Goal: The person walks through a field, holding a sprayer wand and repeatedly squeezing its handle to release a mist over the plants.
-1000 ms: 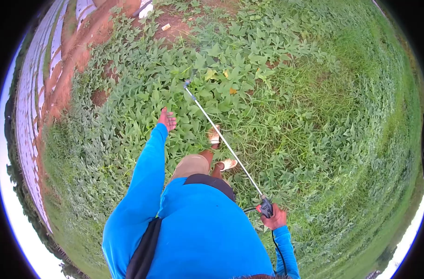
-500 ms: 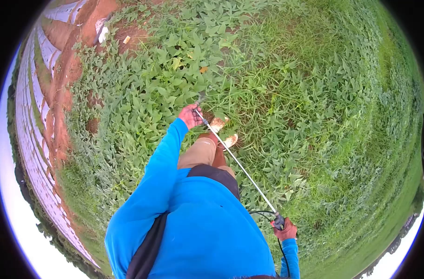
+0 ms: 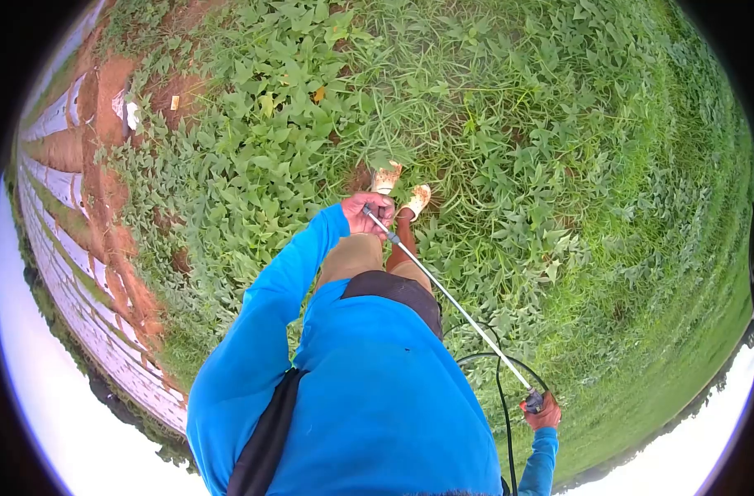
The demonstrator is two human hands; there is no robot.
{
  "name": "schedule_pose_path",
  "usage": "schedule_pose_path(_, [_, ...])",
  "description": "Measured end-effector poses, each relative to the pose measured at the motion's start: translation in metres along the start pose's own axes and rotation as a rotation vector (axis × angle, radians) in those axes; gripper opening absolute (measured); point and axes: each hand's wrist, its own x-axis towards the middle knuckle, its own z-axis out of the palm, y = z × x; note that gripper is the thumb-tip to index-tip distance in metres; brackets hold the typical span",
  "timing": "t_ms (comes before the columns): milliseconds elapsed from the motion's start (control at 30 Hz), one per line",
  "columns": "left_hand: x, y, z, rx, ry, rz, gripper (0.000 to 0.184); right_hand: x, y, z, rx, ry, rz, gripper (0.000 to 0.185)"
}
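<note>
My right hand (image 3: 546, 410) is wrapped around the dark handle (image 3: 534, 401) of the spray wand (image 3: 455, 302), and the fingers of my left hand (image 3: 359, 217) are curled in on its nozzle (image 3: 368, 210). The wand slants across in front of me, above the plants (image 3: 261, 157), with red soil (image 3: 111, 87) near the field's left edge. To handle the tip well, I'd hold the handle steady without squeezing hard, point the nozzle away from my face and let the black hose (image 3: 507, 413) loop freely. I can read no brand, label or writing anywhere.
</note>
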Motion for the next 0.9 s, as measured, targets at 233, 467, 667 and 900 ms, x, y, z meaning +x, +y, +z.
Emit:
schedule_pose_path(233, [0.018,0.003,0.015,0.132,0.041,-0.039,0.022,-0.027,0.003,0.018,0.120,-0.037,0.119,0.050])
schedule_pose_path(467, [0.025,0.008,0.006,0.281,0.235,-0.085,0.021,-0.042,-0.018,0.034,0.185,0.034,0.136,0.048])
schedule_pose_path(667, [0.026,0.012,0.008,0.312,0.277,-0.099,0.021,-0.049,-0.033,0.035,0.179,-0.044,0.210,0.042])
schedule_pose_path(900, [0.031,0.011,0.009,0.362,0.245,-0.104,0.023,-0.061,-0.045,0.029,0.214,-0.039,0.240,0.042])
